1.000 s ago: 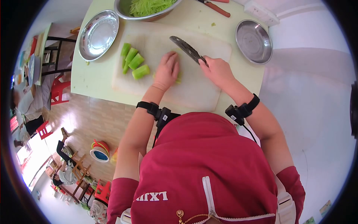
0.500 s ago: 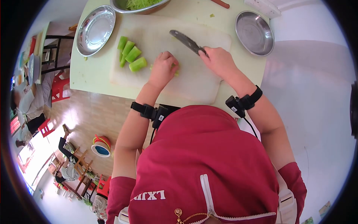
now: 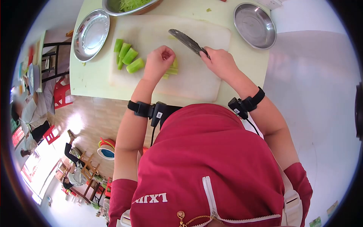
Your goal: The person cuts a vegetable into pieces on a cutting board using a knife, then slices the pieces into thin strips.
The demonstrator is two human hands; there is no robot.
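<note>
My right hand (image 3: pixel 218 62) grips a dark-bladed knife (image 3: pixel 188 42), its blade pointing up and left above the white cutting board (image 3: pixel 196 81). My left hand (image 3: pixel 160 61) hovers over the board with its fingers curled together; what they hold, if anything, is hidden. Just right of and below that hand lie a few small green cut pieces (image 3: pixel 172 70). Several thick green vegetable chunks (image 3: pixel 130 56) rest on the left part of the board.
A shiny metal plate (image 3: pixel 91 35) sits at the table's left. Behind the board is a metal bowl (image 3: pixel 109 8) of green shreds (image 3: pixel 132 4). Another metal bowl (image 3: pixel 255 26) stands at the back right. People, red stools and a bucket (image 3: pixel 106 152) are off to the left.
My left hand has lifted up and left, uncovering the small green pieces. My right hand still holds the knife, its blade turned slightly. The whole view has shifted a little.
</note>
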